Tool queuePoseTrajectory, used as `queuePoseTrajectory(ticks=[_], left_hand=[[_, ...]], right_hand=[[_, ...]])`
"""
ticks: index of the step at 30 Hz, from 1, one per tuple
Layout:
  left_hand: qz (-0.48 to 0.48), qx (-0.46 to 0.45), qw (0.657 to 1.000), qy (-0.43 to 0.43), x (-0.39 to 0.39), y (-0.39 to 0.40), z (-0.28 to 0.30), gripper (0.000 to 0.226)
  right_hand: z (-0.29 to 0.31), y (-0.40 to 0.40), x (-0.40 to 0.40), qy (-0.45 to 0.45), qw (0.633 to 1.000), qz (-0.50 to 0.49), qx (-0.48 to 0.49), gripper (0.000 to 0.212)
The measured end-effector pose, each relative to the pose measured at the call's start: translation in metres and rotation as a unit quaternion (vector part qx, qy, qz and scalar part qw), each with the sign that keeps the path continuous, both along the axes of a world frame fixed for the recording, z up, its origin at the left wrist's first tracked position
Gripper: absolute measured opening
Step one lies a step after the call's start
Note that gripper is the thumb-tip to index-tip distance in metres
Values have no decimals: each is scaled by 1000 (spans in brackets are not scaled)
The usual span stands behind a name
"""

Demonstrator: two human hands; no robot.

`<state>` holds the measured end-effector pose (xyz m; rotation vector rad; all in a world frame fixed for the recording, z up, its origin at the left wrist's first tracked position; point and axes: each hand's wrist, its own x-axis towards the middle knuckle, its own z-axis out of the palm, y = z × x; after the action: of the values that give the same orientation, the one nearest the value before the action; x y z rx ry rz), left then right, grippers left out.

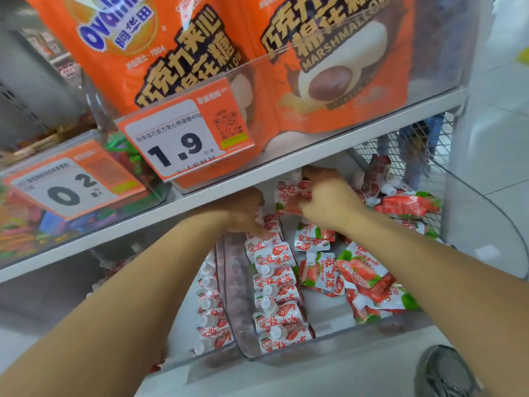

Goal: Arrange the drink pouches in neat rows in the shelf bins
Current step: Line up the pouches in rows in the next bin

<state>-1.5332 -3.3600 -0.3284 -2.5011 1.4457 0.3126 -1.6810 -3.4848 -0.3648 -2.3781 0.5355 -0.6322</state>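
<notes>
Two hands reach deep under a white shelf [229, 179] into a clear plastic bin [337, 349] of strawberry jelly drink pouches. The right hand [326, 204] grasps one pouch [292, 193] at the back of the bin, fingers curled round it. The left hand [243, 210] rests on the far end of a standing row of pouches [274, 293] along the bin's left wall; its fingertips are hidden, so its grip cannot be told. To the right of that row, loose pouches [363, 279] lie flat and jumbled across the bin floor, more piled against the wire mesh side [412, 144]. A second row [209, 305] stands in the neighbouring bin to the left. Above, marshmallow bags [329, 67] sit behind a price tag [183, 138] reading 1.9.

The row looks only partly built, with much of the stock unsorted. Slotting the held pouch in at the back, nearly out of sight beneath the shelf, risks tipping the upright pouches forward like dominoes, and the right forearm crossing the loose heap could drag pouches askew.
</notes>
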Motion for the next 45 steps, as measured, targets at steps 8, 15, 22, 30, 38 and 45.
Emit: queuePoseTrajectory(ticks=[8, 15, 22, 30, 38, 45], left_hand=[[-51, 40, 998, 21, -8, 10, 10, 55], [-33, -34, 997, 60, -32, 42, 16, 58], [133, -348, 927, 37, -82, 120, 9, 58], [231, -435, 845, 209, -111, 148, -14, 59], [211, -424, 865, 166, -107, 152, -17, 71], [201, -422, 869, 164, -106, 152, -18, 71]], right_hand=[[7, 1, 13, 64, 996, -40, -49, 36], [-5, 11, 49, 146, 988, 22, -33, 27], [-7, 21, 68, 191, 970, 111, -99, 22], [-4, 34, 79, 244, 948, 127, -158, 26], [2, 13, 88, 315, 917, 224, -102, 19], [32, 13, 61, 325, 930, 161, -59, 42]])
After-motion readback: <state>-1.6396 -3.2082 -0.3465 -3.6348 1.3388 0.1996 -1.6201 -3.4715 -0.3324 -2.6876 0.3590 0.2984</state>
